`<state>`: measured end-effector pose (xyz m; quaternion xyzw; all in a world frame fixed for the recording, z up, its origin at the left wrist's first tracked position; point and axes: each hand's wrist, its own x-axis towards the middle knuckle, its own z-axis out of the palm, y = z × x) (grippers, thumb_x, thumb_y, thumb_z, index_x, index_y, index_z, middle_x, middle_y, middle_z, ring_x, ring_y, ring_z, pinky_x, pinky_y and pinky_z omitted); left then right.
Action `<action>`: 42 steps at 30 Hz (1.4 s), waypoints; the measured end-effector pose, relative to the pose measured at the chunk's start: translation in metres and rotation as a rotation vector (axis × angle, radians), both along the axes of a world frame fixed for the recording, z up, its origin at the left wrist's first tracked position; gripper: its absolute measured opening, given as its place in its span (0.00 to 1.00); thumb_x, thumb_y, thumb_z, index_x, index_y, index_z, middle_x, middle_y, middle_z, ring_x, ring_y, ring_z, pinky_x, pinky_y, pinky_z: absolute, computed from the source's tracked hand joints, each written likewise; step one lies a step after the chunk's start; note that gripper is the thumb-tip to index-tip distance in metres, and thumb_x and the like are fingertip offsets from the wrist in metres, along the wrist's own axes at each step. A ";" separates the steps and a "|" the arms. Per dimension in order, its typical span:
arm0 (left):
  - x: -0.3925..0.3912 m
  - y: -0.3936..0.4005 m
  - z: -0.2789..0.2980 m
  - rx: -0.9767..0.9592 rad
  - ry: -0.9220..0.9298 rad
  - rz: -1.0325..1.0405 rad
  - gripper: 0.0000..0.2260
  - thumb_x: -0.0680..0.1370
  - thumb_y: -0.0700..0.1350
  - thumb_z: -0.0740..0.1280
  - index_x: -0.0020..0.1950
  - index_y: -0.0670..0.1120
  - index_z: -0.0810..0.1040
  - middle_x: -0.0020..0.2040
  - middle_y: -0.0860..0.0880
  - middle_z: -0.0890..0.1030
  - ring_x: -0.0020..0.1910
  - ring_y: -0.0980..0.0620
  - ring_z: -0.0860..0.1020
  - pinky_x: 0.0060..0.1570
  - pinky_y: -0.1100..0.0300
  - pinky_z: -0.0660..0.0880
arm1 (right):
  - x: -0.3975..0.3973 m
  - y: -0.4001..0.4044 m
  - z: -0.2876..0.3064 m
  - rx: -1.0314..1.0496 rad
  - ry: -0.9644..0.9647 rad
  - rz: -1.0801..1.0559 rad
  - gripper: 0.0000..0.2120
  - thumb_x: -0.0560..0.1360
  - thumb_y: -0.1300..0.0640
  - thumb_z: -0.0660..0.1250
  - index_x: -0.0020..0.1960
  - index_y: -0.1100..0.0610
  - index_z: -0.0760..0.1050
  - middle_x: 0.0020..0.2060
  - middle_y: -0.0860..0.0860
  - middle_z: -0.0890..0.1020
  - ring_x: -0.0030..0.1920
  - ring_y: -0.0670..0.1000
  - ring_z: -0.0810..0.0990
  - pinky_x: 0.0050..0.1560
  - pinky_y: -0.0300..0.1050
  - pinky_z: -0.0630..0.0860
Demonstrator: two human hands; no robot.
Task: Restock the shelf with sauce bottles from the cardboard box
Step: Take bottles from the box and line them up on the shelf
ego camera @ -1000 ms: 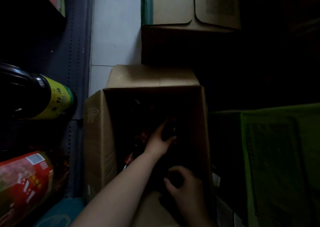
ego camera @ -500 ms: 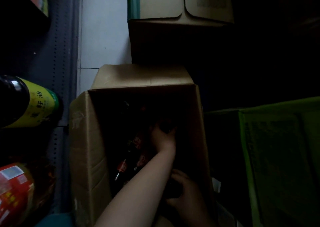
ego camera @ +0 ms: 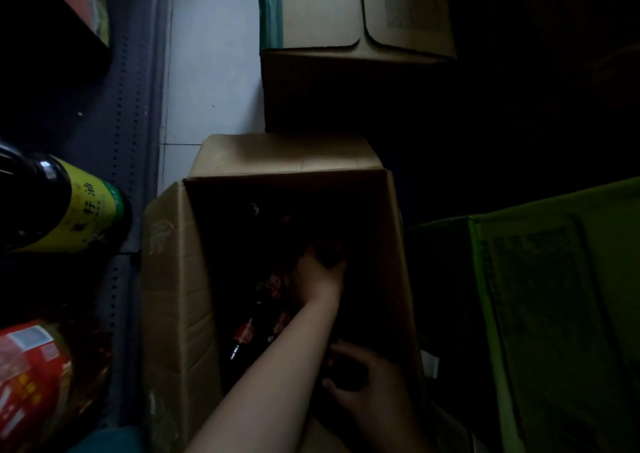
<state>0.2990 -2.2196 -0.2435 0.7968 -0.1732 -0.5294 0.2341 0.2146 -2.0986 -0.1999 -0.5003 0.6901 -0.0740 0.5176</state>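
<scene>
Dim storeroom floor, centre frame – open cardboard box (ego camera: 173, 297) of sauce bottles (ego camera: 244, 335); left hand (ego camera: 320, 272) and right hand (ego camera: 367, 383) each curl around something dark – what, I cannot tell.

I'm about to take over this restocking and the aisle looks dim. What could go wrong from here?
Both hands are deep in the dark cardboard box: the left hand and right hand each curl around something too dark to identify, so a poor hold could slip. Bottles lie loose, crossing below, and may knock together when one is pulled out.
</scene>
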 end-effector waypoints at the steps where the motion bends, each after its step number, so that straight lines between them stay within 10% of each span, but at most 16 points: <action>1: 0.003 0.000 0.001 -0.005 -0.016 -0.055 0.17 0.73 0.46 0.73 0.60 0.48 0.78 0.59 0.45 0.81 0.59 0.44 0.78 0.60 0.49 0.76 | 0.000 -0.001 0.000 -0.004 0.002 -0.007 0.28 0.56 0.49 0.71 0.41 0.17 0.68 0.55 0.42 0.82 0.58 0.37 0.76 0.60 0.26 0.69; 16: 0.035 0.030 0.014 -0.135 0.087 -0.278 0.29 0.78 0.48 0.67 0.76 0.46 0.60 0.74 0.46 0.67 0.73 0.47 0.66 0.66 0.62 0.63 | 0.000 0.002 0.029 -0.142 0.025 -0.013 0.26 0.61 0.60 0.77 0.32 0.27 0.75 0.37 0.26 0.79 0.48 0.22 0.73 0.50 0.16 0.65; 23: 0.050 0.059 0.055 -0.400 0.035 -0.320 0.15 0.74 0.43 0.71 0.60 0.46 0.77 0.54 0.53 0.80 0.59 0.54 0.78 0.52 0.78 0.68 | -0.006 0.003 0.082 -0.183 -0.028 -0.009 0.19 0.61 0.60 0.79 0.40 0.36 0.81 0.47 0.24 0.78 0.50 0.32 0.80 0.54 0.26 0.73; 28: 0.092 0.055 0.136 -0.579 -0.021 -0.185 0.11 0.74 0.45 0.71 0.51 0.59 0.76 0.49 0.58 0.82 0.51 0.68 0.78 0.56 0.73 0.71 | -0.004 -0.009 0.162 -0.275 -0.107 -0.007 0.18 0.60 0.62 0.79 0.43 0.42 0.83 0.46 0.27 0.80 0.48 0.31 0.80 0.50 0.22 0.72; 33: 0.126 0.068 0.237 -0.693 -0.031 -0.206 0.17 0.71 0.54 0.70 0.57 0.51 0.79 0.54 0.52 0.82 0.57 0.55 0.80 0.58 0.60 0.75 | 0.015 -0.023 0.255 -0.415 -0.191 -0.073 0.17 0.58 0.47 0.76 0.46 0.41 0.82 0.44 0.36 0.84 0.47 0.36 0.82 0.49 0.29 0.76; 42: 0.147 0.081 0.445 -0.917 -0.021 -0.079 0.11 0.68 0.54 0.70 0.50 0.64 0.80 0.48 0.57 0.84 0.50 0.60 0.81 0.51 0.68 0.75 | 0.056 -0.050 0.412 -0.734 -0.358 -0.088 0.03 0.66 0.52 0.71 0.38 0.51 0.80 0.39 0.47 0.82 0.46 0.49 0.82 0.47 0.43 0.78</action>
